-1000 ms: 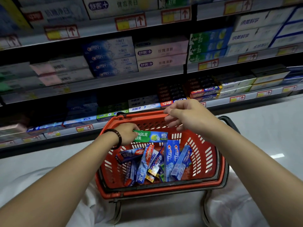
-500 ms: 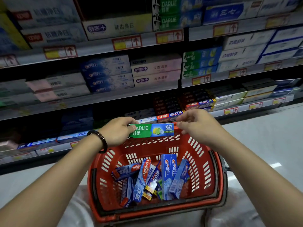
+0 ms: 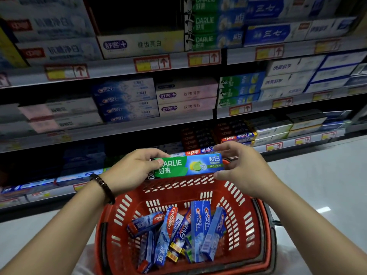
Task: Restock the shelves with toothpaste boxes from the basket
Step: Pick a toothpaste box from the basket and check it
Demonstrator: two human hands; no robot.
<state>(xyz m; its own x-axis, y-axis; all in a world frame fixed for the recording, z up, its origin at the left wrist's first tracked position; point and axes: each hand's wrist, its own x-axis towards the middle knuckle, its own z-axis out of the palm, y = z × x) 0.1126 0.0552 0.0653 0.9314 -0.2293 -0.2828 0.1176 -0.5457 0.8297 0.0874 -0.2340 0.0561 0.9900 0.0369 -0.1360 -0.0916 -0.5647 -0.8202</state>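
Shelves (image 3: pixel 111 128): rows of toothpaste boxes fill the view from 9 o'clock over 12 to 3, with red-and-yellow price tags (image 3: pixel 66 72) along the edges.
Floor (image 3: pixel 317 185): pale and glossy, at 4 and 8 o'clock of the basket.
Basket (image 3: pixel 246 231): red slotted plastic, at 6 o'clock in the view, below both forearms.
Basket load: blue Crest box (image 3: pixel 199 225), Colgate box (image 3: pixel 168 223) and others heaped criss-cross on the bottom.
Darlie box (image 3: pixel 188 165): green and blue, level, in the air over the basket's 12 o'clock rim.
Left hand (image 3: pixel 131 171): grips the box's 9 o'clock end, thumb on the front face.
Right hand (image 3: pixel 244 171): at the 3 o'clock end, fingers above and thumb below; cannot tell whether they clamp it.
Bracelet (image 3: pixel 103 187): dark beads on the left wrist.
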